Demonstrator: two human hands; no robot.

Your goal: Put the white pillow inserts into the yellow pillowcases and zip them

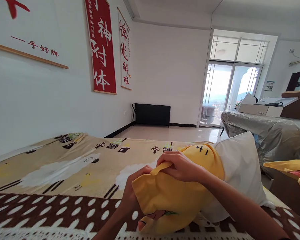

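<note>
A yellow pillowcase [180, 196] with dark lettering covers part of a white pillow [242, 166] lying on the bed's near right side. The pillow's right part is bare. My left hand [136, 180] grips the left edge of the pillowcase, its fingers mostly hidden behind the cloth. Close beside it, my right hand [178, 165] pinches the upper edge, with a fold of the fabric between fingers and thumb. A pink and green print shows low on the pillowcase.
Beneath lies a beige blanket [72, 163] with sheep prints and a brown dotted border. At right are another yellow cloth [287, 165] and a plastic-covered table [260, 128] bearing a white box [260, 109]. A black folded frame [152, 114] leans at the far wall.
</note>
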